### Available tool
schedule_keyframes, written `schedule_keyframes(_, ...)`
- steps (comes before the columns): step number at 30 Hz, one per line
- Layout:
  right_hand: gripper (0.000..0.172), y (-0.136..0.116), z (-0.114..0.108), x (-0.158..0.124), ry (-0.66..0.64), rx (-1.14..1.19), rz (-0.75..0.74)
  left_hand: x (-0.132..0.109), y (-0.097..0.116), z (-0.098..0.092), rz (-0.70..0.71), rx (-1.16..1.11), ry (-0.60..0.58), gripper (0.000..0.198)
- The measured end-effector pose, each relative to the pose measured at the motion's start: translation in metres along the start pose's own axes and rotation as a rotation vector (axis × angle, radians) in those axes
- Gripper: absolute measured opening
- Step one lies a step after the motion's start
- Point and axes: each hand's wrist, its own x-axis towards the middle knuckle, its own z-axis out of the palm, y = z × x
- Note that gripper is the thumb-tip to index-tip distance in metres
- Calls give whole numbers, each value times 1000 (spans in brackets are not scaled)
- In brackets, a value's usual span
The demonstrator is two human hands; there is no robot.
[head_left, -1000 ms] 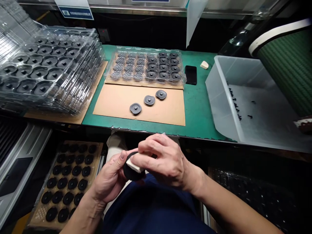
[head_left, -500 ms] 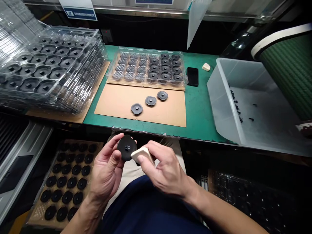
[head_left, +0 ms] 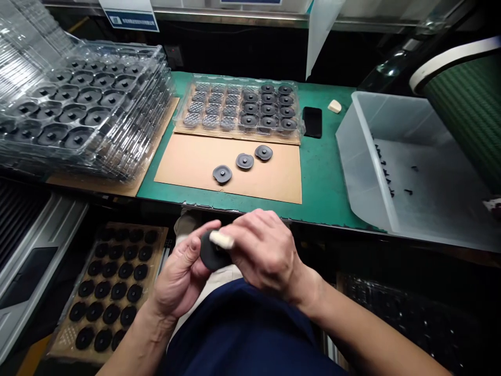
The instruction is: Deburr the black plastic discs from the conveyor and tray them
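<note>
Over my lap, my left hand (head_left: 182, 274) grips a round black disc part (head_left: 211, 255) by its edge, thumb on the near side. My right hand (head_left: 264, 250) is closed on a cream-coloured block (head_left: 222, 239), perhaps a sponge or eraser, which lies against the face of the disc and covers its centre. My right fingertips are partly hidden. Beyond my hands, three similar dark discs (head_left: 245, 161) rest apart from each other on a brown cardboard sheet (head_left: 180, 169).
Behind the cardboard is a clear compartment tray (head_left: 211, 108), its right side filled with discs. Tall stacked trays (head_left: 129, 136) stand left; a black phone (head_left: 312, 122), a second cream block (head_left: 334, 106) and a translucent bin (head_left: 364, 177) are right. Another disc-filled tray (head_left: 62, 342) sits low left.
My right hand has moved the cream block from the disc's right edge onto its face, turning over it. The disc is shifted slightly right and tilted. The whole view has shifted a little.
</note>
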Motion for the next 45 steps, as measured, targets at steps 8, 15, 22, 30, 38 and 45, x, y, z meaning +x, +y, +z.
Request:
schedule_keyframes(8,23,-3,12,-11,-34,160,361,3,6,-6,170,160,113,46)
schedule_keyframes(15,27,8,2,-9,-191,69,-51,1,-4,-12,-211,110,-48,31)
schedule_keyframes(22,22,7,6,-7,-68,12,94,3,-8,-11,-51,-52,11,36)
schedule_keyframes(30,23,-24,5,3,-88,452,539,7,-9,-9,464,314,95,58)
schedule_keyframes(38,22,-9,4,7,-42,-22,274,-6,8,-5,302,155,50,52)
schedule_keyframes(45,18,-6,-1,3,-175,-42,48,-11,3,-22,-25,78,-14,46)
